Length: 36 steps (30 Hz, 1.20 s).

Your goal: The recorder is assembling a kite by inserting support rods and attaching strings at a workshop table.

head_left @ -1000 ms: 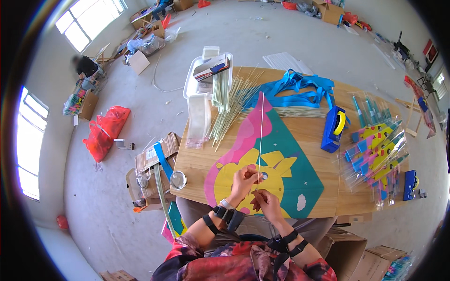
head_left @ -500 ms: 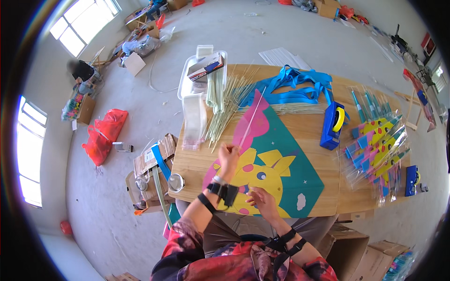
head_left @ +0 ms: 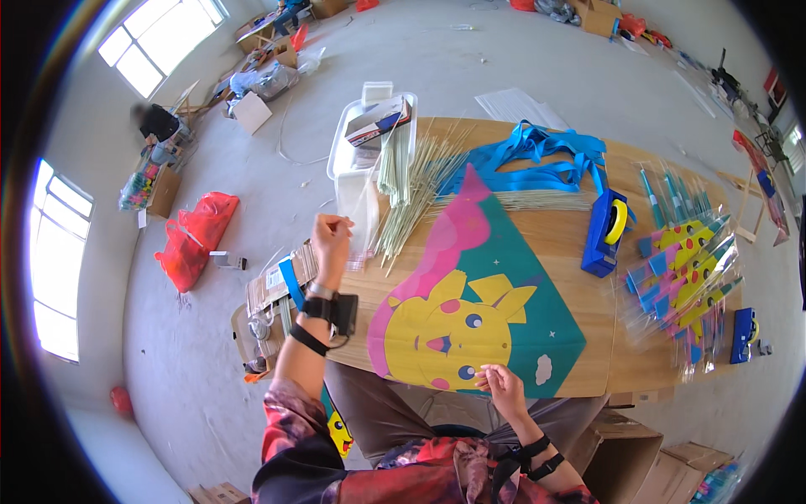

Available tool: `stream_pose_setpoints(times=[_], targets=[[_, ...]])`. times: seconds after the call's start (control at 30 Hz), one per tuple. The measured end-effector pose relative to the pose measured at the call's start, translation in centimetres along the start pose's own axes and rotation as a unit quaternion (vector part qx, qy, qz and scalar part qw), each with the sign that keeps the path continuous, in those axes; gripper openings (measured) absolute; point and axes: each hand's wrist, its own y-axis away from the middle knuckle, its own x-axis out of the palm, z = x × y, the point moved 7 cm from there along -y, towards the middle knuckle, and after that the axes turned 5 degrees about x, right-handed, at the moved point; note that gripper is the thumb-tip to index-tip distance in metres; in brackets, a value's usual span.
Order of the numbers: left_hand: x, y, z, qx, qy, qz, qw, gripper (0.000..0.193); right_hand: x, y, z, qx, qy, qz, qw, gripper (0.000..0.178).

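Note:
A kite sheet (head_left: 520,336) in teal, pink and yellow, printed with a cartoon animal, lies flat on the wooden table (head_left: 571,227). My left hand (head_left: 333,233) is raised by the table's left side, next to clear plastic bags (head_left: 357,197). Its fingers are pinched together; what they hold, if anything, is too fine to make out. My right hand (head_left: 504,391) is over the kite's near edge, fingers loosely bent and apart, with nothing visible in them. Thin pale sticks (head_left: 416,197) lie in a loose bundle beyond the kite.
Blue ribbon (head_left: 537,172) lies heaped at the far edge, near a white tray (head_left: 340,143) with a box. A blue tape dispenser (head_left: 600,239) stands right of the kite. Packed kites (head_left: 684,260) fill the table's right end. Open cardboard boxes (head_left: 617,437) stand by my right side.
My left hand has moved left, off the kite, and the thin white stick no longer lies across the pink part. My right hand has shifted slightly right and nearer me.

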Motion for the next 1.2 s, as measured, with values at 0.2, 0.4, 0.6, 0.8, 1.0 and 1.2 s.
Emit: stream_pose_setpoints(times=[0.2, 0.4, 0.6, 0.8, 1.0, 1.2], targets=[[-3.5, -6.1, 2.9, -0.026, -0.183, 0.005, 0.983, 0.012, -0.3, 0.0, -0.4, 0.012, 0.006, -0.004, 1.0, 0.024], [0.5, -8.4, -4.4, 0.168, -0.413, 0.068, 0.893, 0.017, -0.3, 0.0, -0.1, 0.003, 0.034, -0.011, 0.999, 0.024], [1.5, -5.1, -13.2, 0.253, -0.528, 0.118, 0.802, 0.022, -0.9, 0.1, -0.6, 0.005, 0.025, -0.019, 0.999, 0.024], [1.4, -4.0, -16.4, 0.273, -0.576, 0.13, 0.76, 0.022, -1.0, -0.2, -0.4, 0.011, 0.026, -0.008, 1.0, 0.023], [3.2, -2.3, -18.8, 0.294, -0.591, 0.165, 0.733, 0.021, -1.2, -0.1, -0.7, 0.029, 0.042, -0.01, 0.999, 0.024], [4.2, -2.1, -19.0, 0.307, -0.596, 0.149, 0.727, 0.025, -1.5, 0.0, -0.5, 0.018, 0.041, -0.01, 0.999, 0.024]])
